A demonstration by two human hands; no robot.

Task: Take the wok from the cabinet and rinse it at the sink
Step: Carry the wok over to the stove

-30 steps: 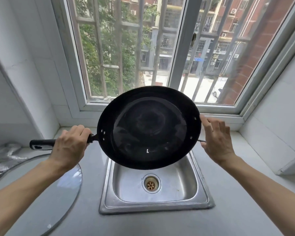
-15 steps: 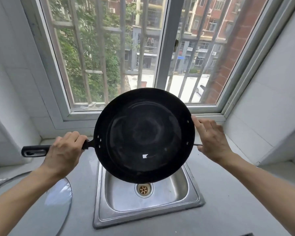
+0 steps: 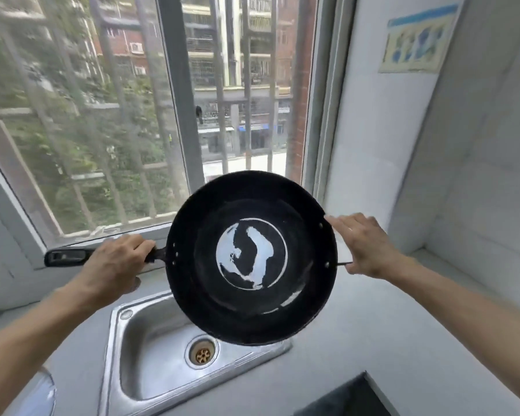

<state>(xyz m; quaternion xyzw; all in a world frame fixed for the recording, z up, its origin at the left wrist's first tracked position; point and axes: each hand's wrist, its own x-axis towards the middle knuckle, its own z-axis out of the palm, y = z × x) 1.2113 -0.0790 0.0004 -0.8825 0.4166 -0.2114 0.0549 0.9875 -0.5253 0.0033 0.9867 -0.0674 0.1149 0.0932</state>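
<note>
A black wok [image 3: 252, 313] hangs in the air above the right part of the steel sink [image 3: 150, 355], its inside facing me with a bright wet patch at its centre. My left hand [image 3: 114, 262] grips the long black handle on the left, whose end sticks out past my knuckles. My right hand [image 3: 364, 244] holds the thin wire helper handle at the wok's right rim. The sink's brass drain [image 3: 203, 355] shows just below the wok. No tap is in view.
A barred window [image 3: 174, 115] rises right behind the wok. White tiled walls close in on the right, with a poster [image 3: 415, 40] high up. A glass lid edge [image 3: 42, 394] lies at bottom left, and a dark object [image 3: 342, 400] at the bottom edge.
The view has swung to the right and the wok has shifted right over the sink. The wok now shows a bright patch of water in its centre. Both hands keep their hold.
</note>
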